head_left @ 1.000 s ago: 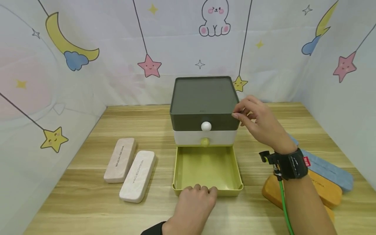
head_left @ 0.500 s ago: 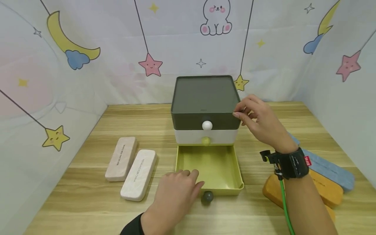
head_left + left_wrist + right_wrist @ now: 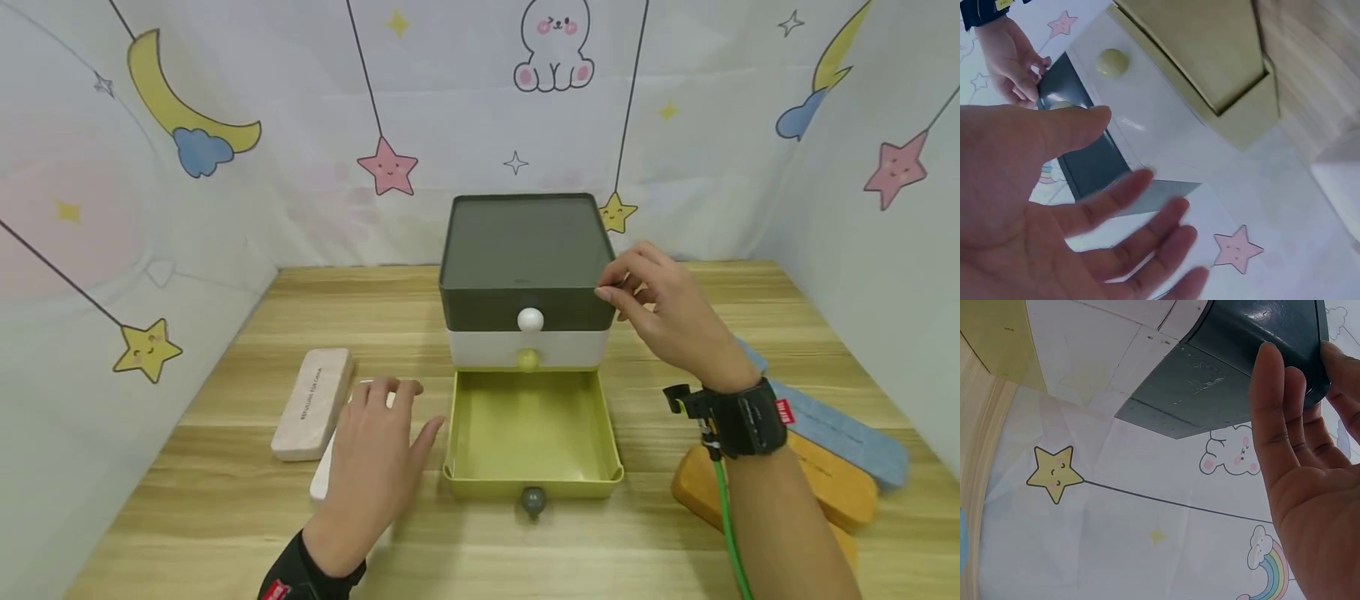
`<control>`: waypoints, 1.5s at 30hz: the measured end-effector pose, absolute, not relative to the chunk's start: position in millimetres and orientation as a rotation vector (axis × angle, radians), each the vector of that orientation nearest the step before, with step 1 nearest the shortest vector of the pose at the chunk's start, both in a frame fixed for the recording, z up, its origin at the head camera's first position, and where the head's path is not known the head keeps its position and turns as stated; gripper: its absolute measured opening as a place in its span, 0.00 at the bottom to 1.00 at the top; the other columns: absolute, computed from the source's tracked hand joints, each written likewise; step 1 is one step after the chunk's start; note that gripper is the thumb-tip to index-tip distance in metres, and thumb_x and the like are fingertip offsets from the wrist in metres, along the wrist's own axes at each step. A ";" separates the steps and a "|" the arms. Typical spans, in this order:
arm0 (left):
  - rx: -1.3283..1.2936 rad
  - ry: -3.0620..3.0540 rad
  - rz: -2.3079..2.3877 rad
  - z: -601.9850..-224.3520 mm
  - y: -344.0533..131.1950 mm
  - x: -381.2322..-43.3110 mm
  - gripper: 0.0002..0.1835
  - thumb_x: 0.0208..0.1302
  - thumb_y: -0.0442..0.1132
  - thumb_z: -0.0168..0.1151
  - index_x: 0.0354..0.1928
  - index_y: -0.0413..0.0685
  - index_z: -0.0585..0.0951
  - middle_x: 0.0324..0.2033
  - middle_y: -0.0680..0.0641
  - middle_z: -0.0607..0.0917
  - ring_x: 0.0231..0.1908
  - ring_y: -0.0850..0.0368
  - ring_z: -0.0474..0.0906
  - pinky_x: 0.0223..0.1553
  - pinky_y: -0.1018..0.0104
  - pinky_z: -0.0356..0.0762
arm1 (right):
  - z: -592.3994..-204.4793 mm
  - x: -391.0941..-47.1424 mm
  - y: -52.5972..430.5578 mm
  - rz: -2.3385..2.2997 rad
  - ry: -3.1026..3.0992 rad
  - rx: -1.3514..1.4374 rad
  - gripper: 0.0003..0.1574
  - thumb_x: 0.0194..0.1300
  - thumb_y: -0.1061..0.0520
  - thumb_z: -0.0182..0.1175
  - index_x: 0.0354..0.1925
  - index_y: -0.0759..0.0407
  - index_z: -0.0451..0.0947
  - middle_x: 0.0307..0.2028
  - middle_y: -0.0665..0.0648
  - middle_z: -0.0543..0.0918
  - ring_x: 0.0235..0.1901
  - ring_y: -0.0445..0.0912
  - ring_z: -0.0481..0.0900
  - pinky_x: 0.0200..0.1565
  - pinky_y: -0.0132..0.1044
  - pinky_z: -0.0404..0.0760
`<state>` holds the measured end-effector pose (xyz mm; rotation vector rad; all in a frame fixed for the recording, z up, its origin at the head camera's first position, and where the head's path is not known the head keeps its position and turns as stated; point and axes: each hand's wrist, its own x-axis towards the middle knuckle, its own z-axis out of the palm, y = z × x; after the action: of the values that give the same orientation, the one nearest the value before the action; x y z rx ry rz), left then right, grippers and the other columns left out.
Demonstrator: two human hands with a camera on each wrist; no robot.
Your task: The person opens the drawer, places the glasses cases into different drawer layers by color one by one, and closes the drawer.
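A small drawer unit (image 3: 527,242) with a dark grey top, a white middle and a yellow-green base stands mid-table. Its bottom drawer (image 3: 536,429) is pulled out, with nothing inside and a grey round knob (image 3: 533,501) in front. My right hand (image 3: 656,312) holds the unit's top right front corner; in the right wrist view the thumb (image 3: 1338,362) lies on one side of that corner, the fingers on the other. Left of the drawer, my left hand (image 3: 375,458) hovers with spread fingers over a white oblong case (image 3: 321,479), mostly hidden. Beside that lies a pinkish-white case (image 3: 313,404).
Under and beyond my right forearm lie a blue oblong case (image 3: 840,429) and orange ones (image 3: 836,483), partly hidden. A green cable (image 3: 726,517) runs along that forearm. Printed cloth walls (image 3: 450,83) enclose the wooden table (image 3: 225,500) at the back and sides.
My left hand has let go of the drawer front and moved left to above the white case, uncovering the grey knob. The right hand stays at the unit's corner.
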<state>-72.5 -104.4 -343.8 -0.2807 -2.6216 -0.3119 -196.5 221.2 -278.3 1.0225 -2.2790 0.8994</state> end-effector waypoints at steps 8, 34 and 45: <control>-0.112 -2.805 -0.399 -351.5 -126.1 -74.3 0.35 0.48 0.48 0.76 0.55 0.39 0.72 0.54 0.31 0.68 0.53 0.34 0.62 0.46 0.38 0.68 | -279.9 -196.7 220.2 0.907 -2.266 1.025 0.07 0.62 0.67 0.63 0.38 0.59 0.77 0.35 0.53 0.73 0.30 0.38 0.70 0.27 0.29 0.72; 0.053 -2.994 -0.176 -366.3 -145.3 -74.6 0.40 0.46 0.49 0.77 0.51 0.28 0.67 0.33 0.30 0.71 0.37 0.34 0.71 0.25 0.45 0.76 | -276.3 -193.7 220.2 0.895 -2.282 1.019 0.04 0.65 0.65 0.61 0.38 0.58 0.76 0.36 0.51 0.72 0.31 0.39 0.68 0.30 0.30 0.70; 0.087 -3.074 -0.174 -365.2 -144.3 -82.3 0.33 0.55 0.48 0.71 0.48 0.28 0.67 0.30 0.32 0.71 0.34 0.35 0.72 0.24 0.46 0.76 | -277.0 -195.3 220.1 0.893 -2.296 1.016 0.03 0.66 0.64 0.60 0.38 0.57 0.75 0.36 0.51 0.71 0.31 0.39 0.69 0.30 0.32 0.72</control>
<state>-82.3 -144.3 -365.2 0.0872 -3.0745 -0.1740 -195.3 220.1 -277.0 1.0163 -2.2957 0.8930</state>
